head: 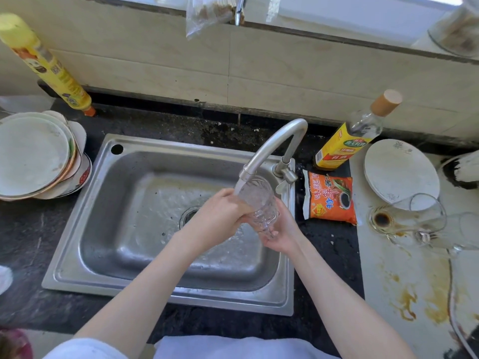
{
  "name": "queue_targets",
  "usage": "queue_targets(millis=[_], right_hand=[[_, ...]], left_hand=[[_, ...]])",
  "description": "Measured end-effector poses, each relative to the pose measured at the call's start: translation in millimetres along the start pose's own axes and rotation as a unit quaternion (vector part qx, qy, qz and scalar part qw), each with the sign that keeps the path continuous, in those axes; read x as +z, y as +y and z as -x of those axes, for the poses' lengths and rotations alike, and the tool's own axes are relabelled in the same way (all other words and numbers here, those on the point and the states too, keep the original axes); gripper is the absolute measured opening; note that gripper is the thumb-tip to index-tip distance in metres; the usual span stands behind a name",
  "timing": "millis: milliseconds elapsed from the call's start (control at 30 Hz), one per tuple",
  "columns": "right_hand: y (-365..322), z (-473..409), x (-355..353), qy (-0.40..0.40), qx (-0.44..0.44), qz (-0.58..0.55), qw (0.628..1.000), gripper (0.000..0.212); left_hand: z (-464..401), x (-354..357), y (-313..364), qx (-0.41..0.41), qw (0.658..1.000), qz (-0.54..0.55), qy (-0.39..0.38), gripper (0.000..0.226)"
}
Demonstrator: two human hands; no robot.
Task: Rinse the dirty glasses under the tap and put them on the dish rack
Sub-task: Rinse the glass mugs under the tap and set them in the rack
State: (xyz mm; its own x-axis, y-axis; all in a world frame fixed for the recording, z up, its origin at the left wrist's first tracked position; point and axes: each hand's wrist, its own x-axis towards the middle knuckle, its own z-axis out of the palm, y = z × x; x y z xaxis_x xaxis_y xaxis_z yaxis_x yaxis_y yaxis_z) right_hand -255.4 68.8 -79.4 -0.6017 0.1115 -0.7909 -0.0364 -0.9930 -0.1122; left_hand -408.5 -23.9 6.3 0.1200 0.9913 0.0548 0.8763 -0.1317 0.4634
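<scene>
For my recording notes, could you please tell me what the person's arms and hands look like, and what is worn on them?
Both forearms are bare from elbow to wrist. The left hand and right hand wear no gloves; no rings, watch or bracelets show. At the bottom edge, pale whitish cloth shows, apparently a short sleeve near the left arm and clothing at the front.

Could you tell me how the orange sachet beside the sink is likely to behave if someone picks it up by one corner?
The sachet looks like a soft, crinkled foil pouch, so it would probably sag rather than stay stiff. It lies flat on the counter, so rolling or tipping seems unlikely. Its glossy skin, so near the running tap, may be slippery.
</scene>
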Motion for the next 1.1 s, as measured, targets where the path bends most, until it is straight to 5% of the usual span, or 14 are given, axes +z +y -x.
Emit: queue_targets(millis=[133,233,367,633,767,1100], right_hand=[[3,9,12,-0.008,0.000,-0.007,1.000,0.053],[-2,10,18,0.070,-0.068,0.073,0.993,0.048],[-25,12,16,0.131,-0.173,-0.052,0.975,0.047],[-35,15,23,0.154,-0.174,-0.114,0.966,0.037],[-42,20,29,0.159,-0.160,-0.137,0.965,0.018],[-96,69,33,0.061,-0.136,-0.259,0.954,0.034]], left_hand=[[0,1,3,0.003,0.999,-0.035,0.039,0.027],[4,4,2,0.009,0.996,-0.050,0.067,0.029],[15,9,-1,-0.009,0.994,-0.062,0.085,0.025],[18,10,-2,-0.029,0.993,-0.086,0.078,0.031],[15,6,0,-0.026,0.992,-0.094,0.077,0.031],[9,-3,4,-0.003,0.990,-0.112,0.084,0.033]])
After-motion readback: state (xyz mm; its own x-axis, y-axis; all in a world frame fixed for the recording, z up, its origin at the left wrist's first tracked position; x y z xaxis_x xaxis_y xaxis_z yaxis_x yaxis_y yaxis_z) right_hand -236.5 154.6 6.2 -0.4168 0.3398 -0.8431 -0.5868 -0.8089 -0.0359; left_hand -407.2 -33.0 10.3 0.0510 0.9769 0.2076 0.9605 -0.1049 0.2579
